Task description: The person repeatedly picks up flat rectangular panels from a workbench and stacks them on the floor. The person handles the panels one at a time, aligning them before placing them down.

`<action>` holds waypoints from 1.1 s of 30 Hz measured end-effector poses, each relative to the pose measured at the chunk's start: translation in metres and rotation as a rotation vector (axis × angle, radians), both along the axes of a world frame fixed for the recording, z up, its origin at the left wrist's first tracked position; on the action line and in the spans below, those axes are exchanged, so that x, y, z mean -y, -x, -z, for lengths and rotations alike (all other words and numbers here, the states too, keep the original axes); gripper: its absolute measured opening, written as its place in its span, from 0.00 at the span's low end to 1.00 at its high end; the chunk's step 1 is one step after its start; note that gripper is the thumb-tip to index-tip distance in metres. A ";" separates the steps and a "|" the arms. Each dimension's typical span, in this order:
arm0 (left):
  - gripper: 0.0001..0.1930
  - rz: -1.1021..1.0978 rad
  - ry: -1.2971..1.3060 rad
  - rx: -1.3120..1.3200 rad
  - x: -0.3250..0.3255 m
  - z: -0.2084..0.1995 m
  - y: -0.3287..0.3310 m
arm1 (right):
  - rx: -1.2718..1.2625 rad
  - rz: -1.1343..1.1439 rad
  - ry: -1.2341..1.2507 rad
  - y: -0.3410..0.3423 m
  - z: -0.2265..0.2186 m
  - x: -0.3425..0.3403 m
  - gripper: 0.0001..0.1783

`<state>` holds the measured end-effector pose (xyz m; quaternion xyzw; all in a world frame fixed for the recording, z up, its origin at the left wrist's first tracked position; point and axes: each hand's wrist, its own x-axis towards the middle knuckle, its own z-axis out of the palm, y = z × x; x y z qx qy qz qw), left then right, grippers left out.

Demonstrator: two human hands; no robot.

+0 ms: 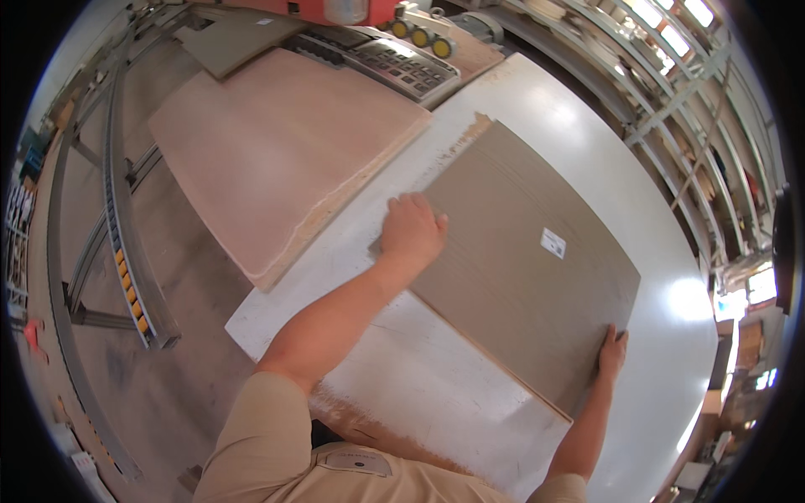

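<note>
A flat grey-brown panel (511,243) with a small white label (553,243) lies on a white worktable (579,109). At the panel's left edge is my left hand (413,228), its fingers curled in against that edge; the fingers' undersides are hidden. My right hand (613,352) grips the opposite edge near the right corner, fingertips showing over the top. A pinkish-brown board (285,151) with a ragged pale strip along one edge lies to the left of the panel, apart from both hands.
A machine with a button panel (402,65) and yellow round knobs (422,37) stands at the far side. Another grey-brown panel (239,38) lies beyond the pinkish board. A roller rail (126,277) runs along the left. Metal racks (671,109) stand at the far right.
</note>
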<state>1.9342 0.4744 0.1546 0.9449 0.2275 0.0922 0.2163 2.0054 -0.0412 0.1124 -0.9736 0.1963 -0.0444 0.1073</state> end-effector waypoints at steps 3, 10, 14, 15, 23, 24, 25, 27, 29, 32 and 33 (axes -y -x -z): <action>0.28 0.041 0.006 -0.035 0.011 0.002 0.016 | 0.013 -0.013 -0.027 0.026 0.004 0.024 0.43; 0.27 0.264 0.026 -0.113 0.085 -0.001 0.077 | 0.062 -0.023 -0.177 0.085 0.018 0.136 0.42; 0.26 0.301 0.167 -0.079 0.132 -0.015 0.102 | 0.183 0.008 -0.230 0.108 0.019 0.204 0.38; 0.25 0.323 0.241 -0.083 0.140 -0.016 0.106 | 0.139 0.026 -0.218 0.114 0.016 0.215 0.37; 0.26 0.498 0.473 0.169 0.086 -0.001 0.122 | 0.095 -0.010 -0.008 0.126 -0.022 0.177 0.38; 0.25 0.434 0.391 0.281 0.059 -0.004 0.115 | 0.217 -0.063 0.135 0.114 -0.021 0.150 0.38; 0.24 0.349 0.291 0.388 0.027 -0.008 0.107 | 0.338 -0.118 0.281 0.102 -0.019 0.116 0.37; 0.26 0.181 0.081 0.510 -0.045 -0.018 0.092 | 0.453 -0.265 -0.107 0.081 -0.014 0.032 0.38; 0.28 0.049 -0.076 0.271 -0.115 -0.024 0.079 | 0.409 -0.496 -0.337 0.071 -0.015 -0.065 0.38; 0.32 -0.079 -0.273 0.185 -0.192 -0.020 0.070 | 0.186 -0.647 -0.789 0.070 -0.024 -0.220 0.37; 0.32 -0.071 -0.289 0.196 -0.208 -0.016 0.067 | 0.148 -0.782 -0.884 0.073 -0.029 -0.266 0.37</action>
